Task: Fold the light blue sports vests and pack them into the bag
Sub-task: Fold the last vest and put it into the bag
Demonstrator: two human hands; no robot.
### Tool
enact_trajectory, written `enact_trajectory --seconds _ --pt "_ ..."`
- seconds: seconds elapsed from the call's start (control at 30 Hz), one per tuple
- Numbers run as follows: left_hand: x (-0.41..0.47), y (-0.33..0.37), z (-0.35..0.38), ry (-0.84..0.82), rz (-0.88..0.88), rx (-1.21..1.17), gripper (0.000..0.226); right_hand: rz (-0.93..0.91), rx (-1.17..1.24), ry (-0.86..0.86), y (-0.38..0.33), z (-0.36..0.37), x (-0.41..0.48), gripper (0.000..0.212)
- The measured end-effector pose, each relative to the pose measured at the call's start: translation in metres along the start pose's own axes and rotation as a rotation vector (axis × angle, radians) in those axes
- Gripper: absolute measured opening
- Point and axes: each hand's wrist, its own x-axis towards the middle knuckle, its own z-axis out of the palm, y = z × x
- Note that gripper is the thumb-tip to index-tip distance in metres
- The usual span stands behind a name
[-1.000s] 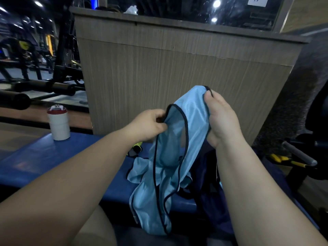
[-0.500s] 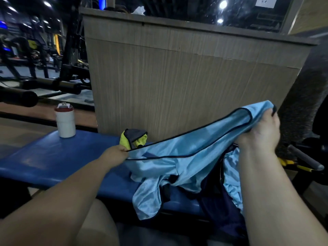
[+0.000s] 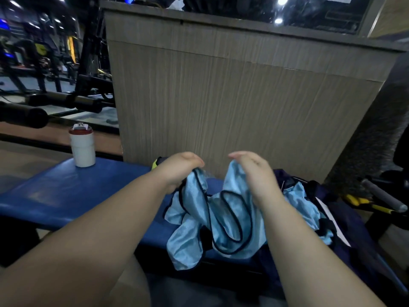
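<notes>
Left hand [image 3: 177,169] and right hand [image 3: 254,171] each pinch the shiny, black-piped light blue vest [image 3: 221,220] — crumpled folds sagging onto padded blue bench [image 3: 66,193].

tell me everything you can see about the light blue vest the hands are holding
The light blue vest looks like thin, shiny, mesh-like fabric with black piping round its openings. It is unfolded and crumpled, hanging in loose folds from two raised points: the left hand pinches a black-trimmed edge and the right hand pinches another bunch of cloth. Its lower part sags onto the blue bench and spills over the near edge, beside the dark blue bag on the right.
</notes>
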Motion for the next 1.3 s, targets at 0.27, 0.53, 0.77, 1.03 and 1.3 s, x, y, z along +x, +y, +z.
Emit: enact_trajectory --seconds 0.27,0.53,0.77,1.03,1.3 --pt "-0.017 0.022 0.009 -0.142 0.266 -0.170 0.038 0.060 -0.045 -0.190 0.003 0.018 -0.003 0.021" --pt "-0.013 -0.028 0.026 -0.391 0.099 0.165 0.051 -0.031 0.488 -0.002 -0.059 -0.008 -0.008 0.011" --pt "-0.011 -0.037 0.012 -0.359 0.034 0.015 0.041 -0.079 0.666 0.370 -0.068 -0.056 -0.002 0.005" --pt "-0.036 0.011 -0.012 -0.728 0.025 -0.629 0.062 -0.052 0.558 0.651 -0.048 -0.091 0.012 0.007" --pt "-0.007 -0.010 0.018 -0.604 -0.051 0.134 0.039 0.030 0.313 0.389 -0.025 -0.067 0.014 0.012"
